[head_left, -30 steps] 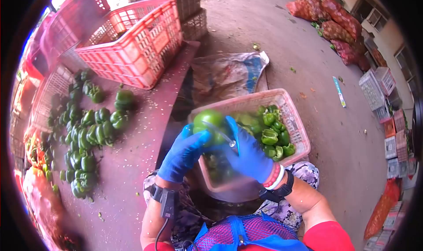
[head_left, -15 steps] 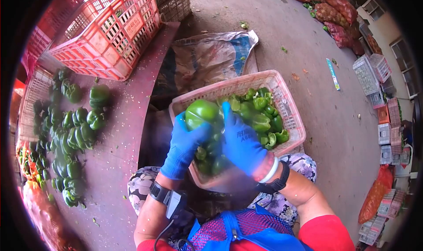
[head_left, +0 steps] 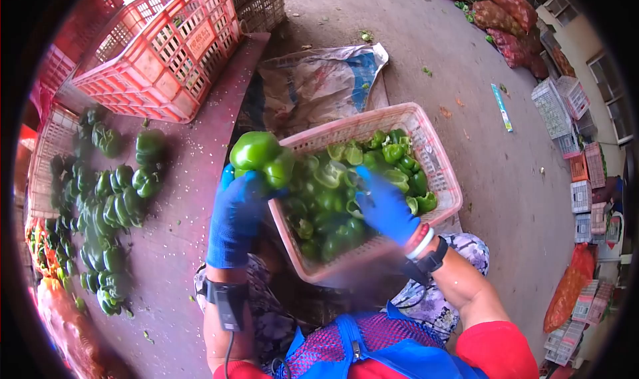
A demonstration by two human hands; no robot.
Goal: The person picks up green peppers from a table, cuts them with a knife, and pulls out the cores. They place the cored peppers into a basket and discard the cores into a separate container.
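Observation:
My left hand (head_left: 234, 212), in a blue knit glove, grips a large green bell pepper (head_left: 256, 152) from below, just off the left rim of a pink plastic crate (head_left: 436, 149). The pepper's lower right side is blurred. My right hand (head_left: 386, 209), in a matching glove, hovers above the crate with its fingers partly curled; whatever it holds is too blurred to make out. Beneath it lie cut green pepper pieces (head_left: 329, 176), some hollow side up, heaped across the crate.
Whole green peppers (head_left: 120, 206) lie in rows on the reddish table (head_left: 180, 229) to my left. A larger pink crate (head_left: 163, 59) stands at its far end. Beyond my crate lies a crumpled sack (head_left: 313, 86). Filled net bags (head_left: 509, 19) and stacked crates line the right side.
My left hand has moved left with the pepper, out from over the crate to beyond its left rim. My right hand has shifted slightly right and down, away from the pepper.

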